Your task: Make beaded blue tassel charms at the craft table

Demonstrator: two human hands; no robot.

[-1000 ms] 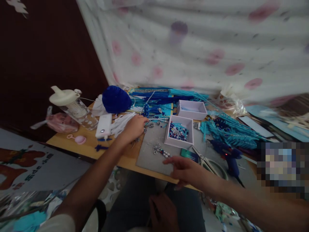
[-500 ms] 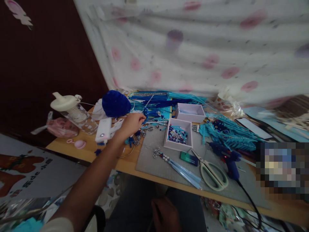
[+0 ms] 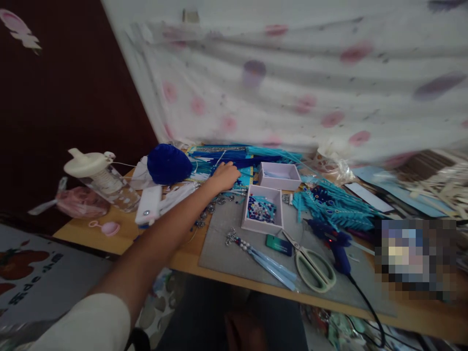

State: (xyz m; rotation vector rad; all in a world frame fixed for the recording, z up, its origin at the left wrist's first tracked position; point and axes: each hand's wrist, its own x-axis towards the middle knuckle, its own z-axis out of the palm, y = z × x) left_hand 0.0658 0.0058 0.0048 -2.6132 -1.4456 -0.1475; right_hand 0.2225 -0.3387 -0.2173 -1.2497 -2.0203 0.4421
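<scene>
My left hand (image 3: 225, 176) reaches to the back of the table, over blue strips and small ornaments. Its fingers are curled downward, and the fingertips and anything between them are hidden. Just behind it a thin silvery chain (image 3: 221, 157) slants across the dark blue strips (image 3: 268, 160). To the right of this hand stand a white box of mixed beads (image 3: 262, 208) and another white box (image 3: 280, 176). My right hand (image 3: 245, 332) rests low at my lap, dim and partly cut off, its fingers hard to make out.
A grey mat (image 3: 230, 253) carries a light blue tassel (image 3: 270, 267), scissors (image 3: 316, 268), a green card (image 3: 279, 244) and a blue glue gun (image 3: 340, 248) with its cord. Left are a clear bottle (image 3: 113, 187), a dark blue pouch (image 3: 168, 164) and a white device (image 3: 149, 204).
My left hand has moved right and slightly up over the strips, now covering the blue beaded ornament it was beside. The view has shifted a little. My right hand stays at my lap.
</scene>
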